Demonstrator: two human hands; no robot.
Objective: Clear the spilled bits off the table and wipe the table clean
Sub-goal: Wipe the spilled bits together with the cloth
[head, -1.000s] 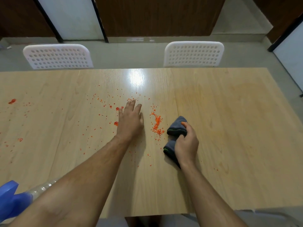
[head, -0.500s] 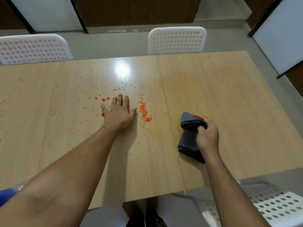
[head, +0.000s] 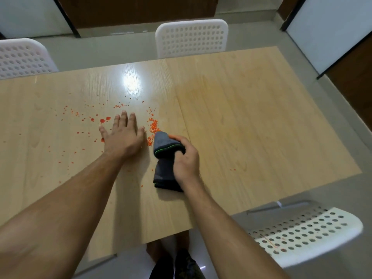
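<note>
Small orange bits (head: pixel 153 126) lie scattered over the left half of the light wooden table (head: pixel 251 121), with a denser pile just right of my left hand (head: pixel 121 135). That hand rests flat on the table, fingers spread, holding nothing. My right hand (head: pixel 186 160) grips a folded dark grey cloth (head: pixel 164 158) with a green edge. The cloth's front end touches the near side of the orange pile. A few larger orange blobs (head: pixel 104 120) sit beyond my left hand's fingers.
Two white perforated chairs (head: pixel 192 37) (head: pixel 22 57) stand at the table's far side. A third white chair (head: pixel 308 232) stands at the near right corner. A couple of stray orange bits (head: pixel 233 169) lie on the table's right half.
My right hand has brought the cloth leftward from the table's right half up against the orange pile beside my left hand. My left hand has stayed flat in place.
</note>
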